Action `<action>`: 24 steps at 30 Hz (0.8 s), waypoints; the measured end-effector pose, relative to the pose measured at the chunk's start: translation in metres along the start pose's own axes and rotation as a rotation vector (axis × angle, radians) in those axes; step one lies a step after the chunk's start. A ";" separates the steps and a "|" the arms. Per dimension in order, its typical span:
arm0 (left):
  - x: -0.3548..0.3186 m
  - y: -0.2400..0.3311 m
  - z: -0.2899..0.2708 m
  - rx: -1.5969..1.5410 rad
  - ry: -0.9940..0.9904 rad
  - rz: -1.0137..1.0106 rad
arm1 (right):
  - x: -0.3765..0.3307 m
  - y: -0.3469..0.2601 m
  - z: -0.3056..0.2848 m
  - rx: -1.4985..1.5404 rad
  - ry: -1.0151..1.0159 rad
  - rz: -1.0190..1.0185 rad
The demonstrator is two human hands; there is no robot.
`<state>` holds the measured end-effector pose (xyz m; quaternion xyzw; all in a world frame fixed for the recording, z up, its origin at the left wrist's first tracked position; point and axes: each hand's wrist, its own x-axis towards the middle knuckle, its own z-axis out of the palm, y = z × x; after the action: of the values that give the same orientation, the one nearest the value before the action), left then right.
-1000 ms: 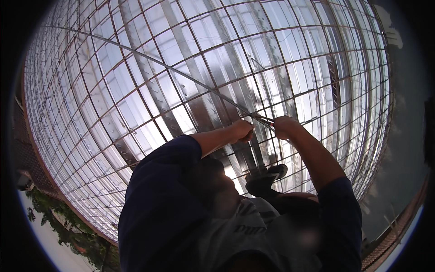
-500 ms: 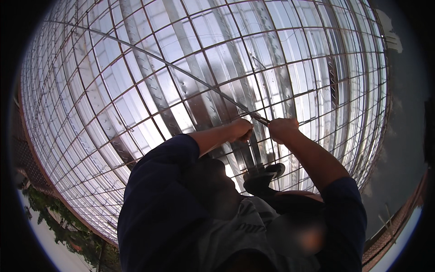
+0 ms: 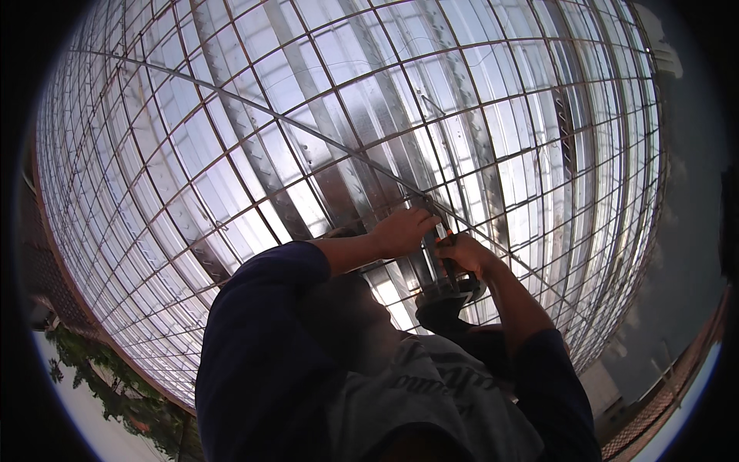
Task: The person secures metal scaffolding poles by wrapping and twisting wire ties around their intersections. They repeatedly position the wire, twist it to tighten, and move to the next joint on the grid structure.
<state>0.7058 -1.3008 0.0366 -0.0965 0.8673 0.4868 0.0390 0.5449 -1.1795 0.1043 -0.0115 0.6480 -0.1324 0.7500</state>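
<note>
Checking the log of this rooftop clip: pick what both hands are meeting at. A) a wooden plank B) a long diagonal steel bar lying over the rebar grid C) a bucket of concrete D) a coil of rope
B: the left hand and right hand close together on the long diagonal bar that crosses the rebar grid laid over metal sheets.

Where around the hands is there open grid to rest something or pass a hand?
Open: the rebar grid left of the left hand, and its upper right. Crowded: where the right hand, the long diagonal bar and a shoe meet.
</note>
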 end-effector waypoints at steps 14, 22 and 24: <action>0.063 0.015 0.009 -0.087 0.023 0.064 | -0.030 -0.037 0.039 -1.447 0.899 -0.166; 0.052 0.007 0.011 -0.272 0.092 0.224 | -0.031 -0.069 0.005 -0.172 0.075 0.302; 0.040 0.014 0.011 -0.106 0.266 0.322 | -0.024 -0.030 0.001 0.365 -0.083 0.233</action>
<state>0.6632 -1.2893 0.0354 -0.0219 0.8422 0.5147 -0.1593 0.5375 -1.2040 0.1332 0.1940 0.5789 -0.1595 0.7758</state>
